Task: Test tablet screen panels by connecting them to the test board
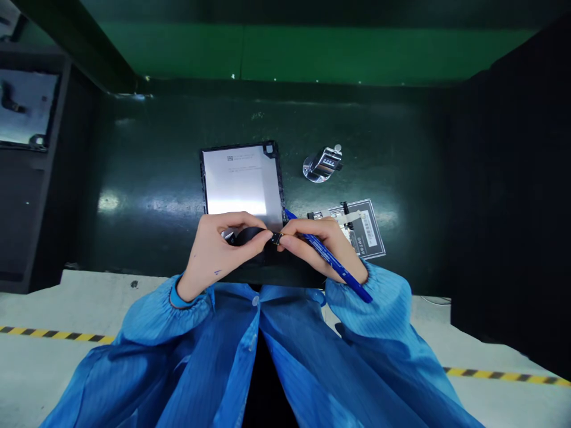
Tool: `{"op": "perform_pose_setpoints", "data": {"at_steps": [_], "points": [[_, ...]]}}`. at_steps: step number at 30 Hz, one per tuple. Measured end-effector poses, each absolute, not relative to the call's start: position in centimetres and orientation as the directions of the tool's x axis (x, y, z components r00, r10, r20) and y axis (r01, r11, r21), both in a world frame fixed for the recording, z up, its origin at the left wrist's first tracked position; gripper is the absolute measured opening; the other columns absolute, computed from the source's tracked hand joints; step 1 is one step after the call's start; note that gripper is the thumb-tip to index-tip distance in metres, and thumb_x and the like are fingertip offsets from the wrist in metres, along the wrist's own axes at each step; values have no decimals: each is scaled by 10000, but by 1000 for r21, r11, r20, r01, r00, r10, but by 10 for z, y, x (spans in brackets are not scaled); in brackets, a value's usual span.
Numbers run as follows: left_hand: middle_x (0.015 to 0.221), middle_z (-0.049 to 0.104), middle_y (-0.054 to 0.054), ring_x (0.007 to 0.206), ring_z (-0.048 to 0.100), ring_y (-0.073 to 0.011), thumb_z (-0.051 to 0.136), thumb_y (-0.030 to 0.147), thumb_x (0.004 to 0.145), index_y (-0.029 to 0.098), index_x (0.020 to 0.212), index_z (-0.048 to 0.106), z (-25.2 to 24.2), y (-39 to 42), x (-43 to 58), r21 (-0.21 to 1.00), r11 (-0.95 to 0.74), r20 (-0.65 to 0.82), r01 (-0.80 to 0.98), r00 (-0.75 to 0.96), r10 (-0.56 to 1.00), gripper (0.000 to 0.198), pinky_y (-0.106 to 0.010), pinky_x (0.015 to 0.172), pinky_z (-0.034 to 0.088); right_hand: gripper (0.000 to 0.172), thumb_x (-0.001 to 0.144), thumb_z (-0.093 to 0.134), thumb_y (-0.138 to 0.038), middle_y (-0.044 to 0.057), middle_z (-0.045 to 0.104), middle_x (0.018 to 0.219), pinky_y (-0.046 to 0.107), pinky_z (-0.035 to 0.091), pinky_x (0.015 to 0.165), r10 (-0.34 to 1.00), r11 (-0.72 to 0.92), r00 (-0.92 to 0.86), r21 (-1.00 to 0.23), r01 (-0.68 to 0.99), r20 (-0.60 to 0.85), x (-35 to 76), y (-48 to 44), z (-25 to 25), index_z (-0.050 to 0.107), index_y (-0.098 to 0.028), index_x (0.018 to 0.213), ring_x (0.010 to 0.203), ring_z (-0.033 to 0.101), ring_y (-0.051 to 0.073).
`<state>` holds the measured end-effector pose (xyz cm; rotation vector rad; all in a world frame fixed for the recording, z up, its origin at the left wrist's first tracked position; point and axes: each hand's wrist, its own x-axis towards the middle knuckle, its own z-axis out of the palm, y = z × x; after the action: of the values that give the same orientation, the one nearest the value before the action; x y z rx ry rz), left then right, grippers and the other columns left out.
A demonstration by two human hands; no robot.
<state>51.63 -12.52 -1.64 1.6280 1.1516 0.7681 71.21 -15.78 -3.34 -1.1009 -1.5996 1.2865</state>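
A flat tablet-like panel (241, 178) with a silvery back and black frame lies on the dark green bench, a small label near its top. Over its near edge, my left hand (218, 249) pinches a curved black flex strip (248, 235). My right hand (319, 244) meets it at a tiny dark connector piece (276, 239) held between both hands' fingertips. A blue pen (332, 259) is tucked in my right hand, running from near the panel's corner back over my wrist.
A metal hand tally counter (323, 163) stands right of the panel. A black-bordered card (363, 229) with small parts and a barcode lies beside my right hand. A dark rack (27, 107) holds another panel at the far left. Black-yellow floor tape (53, 334) runs below the bench.
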Motion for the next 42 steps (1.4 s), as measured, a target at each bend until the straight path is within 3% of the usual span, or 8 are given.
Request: {"op": "perform_pose_setpoints", "data": {"at_steps": [18,23,25,27,30,34,38,42], "points": [[679,727,22,580,630,-108,733,186,792,185,733,734,-21,-129,519,956,-60,-61,288,393,917,59,-213,554,516,240,914,563,-236,-42,554,560,208,354,519,954,92,-299,-977,194,31,703,-159,-39,615,-159,692,495,475,66],[1050,768,-27,1013,696,-182,637,289,914,228,1038,752,-29,-125,493,871,-272,170,409,268,948,180,-320,929,546,350,986,514,-501,11,684,726,263,434,559,992,97,40,-912,398,123,698,-167,-31,698,-204,1008,556,569,122],[1255,707,-66,1229,615,-211,561,307,963,228,1206,694,-40,-126,476,801,-309,243,512,192,951,289,-395,1082,466,504,977,413,-657,35,695,819,297,419,526,919,118,293,-894,432,263,695,-174,-23,647,-262,1184,549,542,145],[1416,606,-114,1385,492,-246,532,337,975,207,1331,616,-54,-128,462,722,-300,230,623,192,954,387,-454,1166,375,453,979,398,-657,35,646,801,312,398,502,818,156,457,-900,407,349,686,-182,-17,625,-302,1145,551,520,161],[1595,385,-163,1516,275,-297,503,392,980,182,1476,463,-74,-131,451,621,-319,142,716,297,944,540,-542,1236,196,202,955,585,-451,10,589,723,285,414,503,913,155,309,-927,343,267,663,-190,-24,602,-262,887,573,552,150],[1653,253,-137,1539,187,-310,439,410,998,214,1531,375,-87,-133,451,586,-363,114,725,370,922,572,-586,1243,83,310,871,687,-347,-65,483,550,222,341,439,998,-18,59,-965,261,-2,635,-187,-58,469,-221,690,449,435,83],[1643,277,-142,1532,216,-311,419,415,1002,205,1529,380,-89,-133,451,583,-368,127,725,366,922,568,-587,1242,94,387,899,580,-270,-85,320,488,221,320,464,997,29,56,-922,387,55,627,-182,-81,341,-220,599,428,341,69],[1627,314,-154,1528,230,-310,421,420,1001,181,1513,410,-91,-133,451,588,-366,130,721,362,923,565,-573,1248,98,336,893,550,-243,-69,397,496,233,345,480,991,109,12,-862,495,132,627,-182,-82,381,-224,604,437,391,81]]}}
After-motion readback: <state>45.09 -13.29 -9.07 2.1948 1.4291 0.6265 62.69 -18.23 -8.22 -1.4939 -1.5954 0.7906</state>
